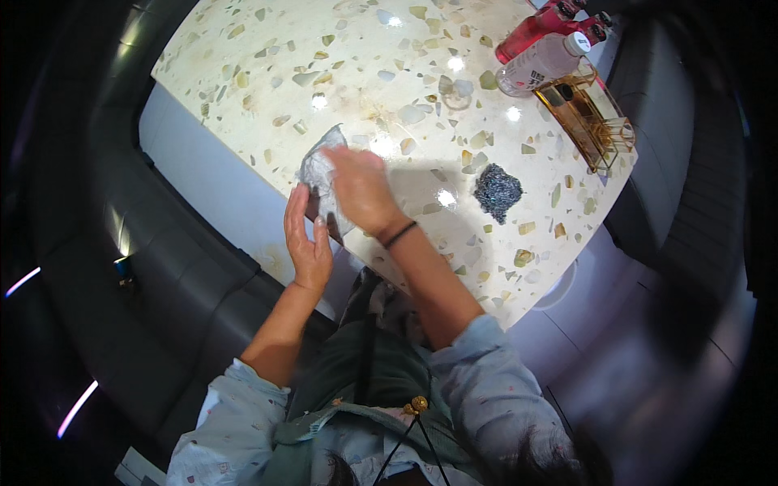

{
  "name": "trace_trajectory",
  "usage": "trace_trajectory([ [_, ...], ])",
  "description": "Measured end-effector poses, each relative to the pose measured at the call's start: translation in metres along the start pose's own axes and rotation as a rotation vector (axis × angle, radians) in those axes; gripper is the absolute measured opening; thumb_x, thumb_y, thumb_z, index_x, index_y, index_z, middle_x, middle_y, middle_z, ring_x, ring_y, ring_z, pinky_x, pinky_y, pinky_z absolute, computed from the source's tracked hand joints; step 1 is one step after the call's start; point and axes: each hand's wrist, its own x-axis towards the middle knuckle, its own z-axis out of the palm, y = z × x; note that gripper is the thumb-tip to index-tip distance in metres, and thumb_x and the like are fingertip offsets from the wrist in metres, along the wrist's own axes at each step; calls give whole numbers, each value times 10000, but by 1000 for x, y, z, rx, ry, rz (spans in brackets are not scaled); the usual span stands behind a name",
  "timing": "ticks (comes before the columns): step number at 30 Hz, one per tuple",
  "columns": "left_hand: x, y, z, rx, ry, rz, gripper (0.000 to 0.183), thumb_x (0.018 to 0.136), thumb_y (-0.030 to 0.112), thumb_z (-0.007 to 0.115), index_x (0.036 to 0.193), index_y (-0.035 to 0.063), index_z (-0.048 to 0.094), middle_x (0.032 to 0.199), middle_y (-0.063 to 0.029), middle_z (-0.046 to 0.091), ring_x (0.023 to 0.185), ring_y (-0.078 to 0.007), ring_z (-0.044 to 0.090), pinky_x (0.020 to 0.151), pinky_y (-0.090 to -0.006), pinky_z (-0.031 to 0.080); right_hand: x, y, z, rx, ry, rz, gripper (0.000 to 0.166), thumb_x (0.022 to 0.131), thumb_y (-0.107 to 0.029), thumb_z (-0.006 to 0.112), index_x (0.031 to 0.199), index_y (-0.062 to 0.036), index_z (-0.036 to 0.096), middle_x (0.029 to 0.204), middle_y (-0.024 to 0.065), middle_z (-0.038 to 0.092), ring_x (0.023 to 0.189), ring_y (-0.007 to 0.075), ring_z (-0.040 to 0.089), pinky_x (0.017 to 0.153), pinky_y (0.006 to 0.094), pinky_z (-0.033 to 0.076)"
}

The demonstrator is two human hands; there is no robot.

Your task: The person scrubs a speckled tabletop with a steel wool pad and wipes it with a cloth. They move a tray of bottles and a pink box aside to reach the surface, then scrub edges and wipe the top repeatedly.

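Note:
My right hand (364, 185), with a dark band at the wrist, is blurred over a crumpled grey-white cloth (319, 173). It covers the cloth's right side; whether its fingers grip the fabric is not clear. The cloth lies at the left edge of a pale terrazzo-look tabletop (364, 61). Just outside that edge, my left hand (308, 249) is held up with thumb and fingers apart, its fingertips close to the cloth. A dark, glittering scouring pad (498, 193) rests on the table to the right of my right hand.
At the far right stand red bottles (535, 33), a clear plastic bottle (538, 64) with a white cap, and an amber transparent organizer (583, 115). A dark padded bench (200, 297) curves along the left. Under the table's right edge shows a white round container (559, 288).

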Motion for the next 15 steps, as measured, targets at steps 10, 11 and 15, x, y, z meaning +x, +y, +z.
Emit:
trace_trajectory([
  [10, 68, -40, 34, 436, -162, 362, 544, 806, 50, 574, 1340, 58, 472, 1417, -184, 419, 1337, -387, 356, 1110, -475, 274, -131, 64, -166, -718, 78, 304, 507, 769, -182, 723, 1236, -66, 565, 1308, 163, 502, 1211, 324, 465, 950, 434, 372],
  [11, 73, -44, 32, 455, -157, 390, 531, 803, 37, 562, 1328, 70, 490, 1411, -179, 429, 1331, -380, 369, 1107, -475, 282, -141, 62, -165, -734, 44, 350, 509, 771, -182, 724, 1240, -68, 563, 1308, 164, 501, 1208, 321, 468, 947, 428, 375],
  [15, 106, -73, 20, 489, -47, 378, 464, 804, 48, 533, 1267, 78, 550, 1385, -166, 469, 1311, -349, 406, 1106, -471, 291, -194, 64, -160, -768, 193, 395, 561, 778, -135, 714, 1279, 6, 504, 1310, 225, 473, 1197, 375, 465, 973, 440, 404],
])
